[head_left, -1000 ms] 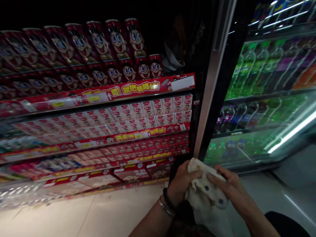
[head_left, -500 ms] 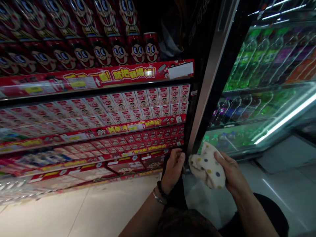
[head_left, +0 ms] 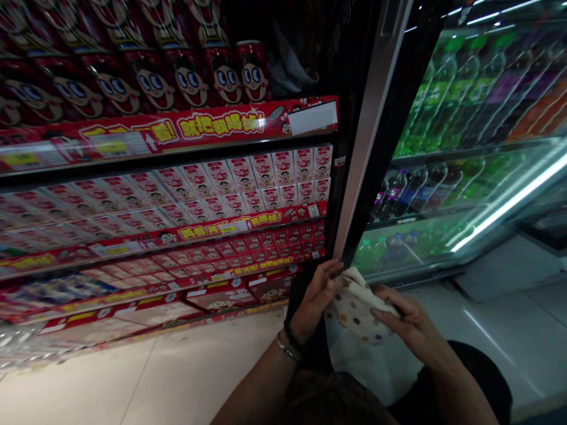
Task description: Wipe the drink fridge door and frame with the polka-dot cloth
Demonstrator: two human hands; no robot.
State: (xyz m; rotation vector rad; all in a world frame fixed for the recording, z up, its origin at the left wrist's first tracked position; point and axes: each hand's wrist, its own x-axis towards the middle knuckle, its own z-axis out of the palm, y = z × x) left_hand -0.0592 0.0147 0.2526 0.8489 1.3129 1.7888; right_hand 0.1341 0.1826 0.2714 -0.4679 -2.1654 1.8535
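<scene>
1. Your left hand point(head_left: 315, 298) grips the left edge of the spotted cloth point(head_left: 354, 307), fingers curled together over it, thumb side up by the cooler door frame point(head_left: 367, 136).
2. Your right hand point(head_left: 405, 321) lies on the cloth's right side, fingers close together and pressed down onto it.
3. The cloth sits bunched between both hands, low, just in front of the foot of the cooler's glass door point(head_left: 465, 177).
4. Red shelves point(head_left: 177, 236) of small cartons stand to your left, above a pale tiled floor point(head_left: 177, 378).
</scene>
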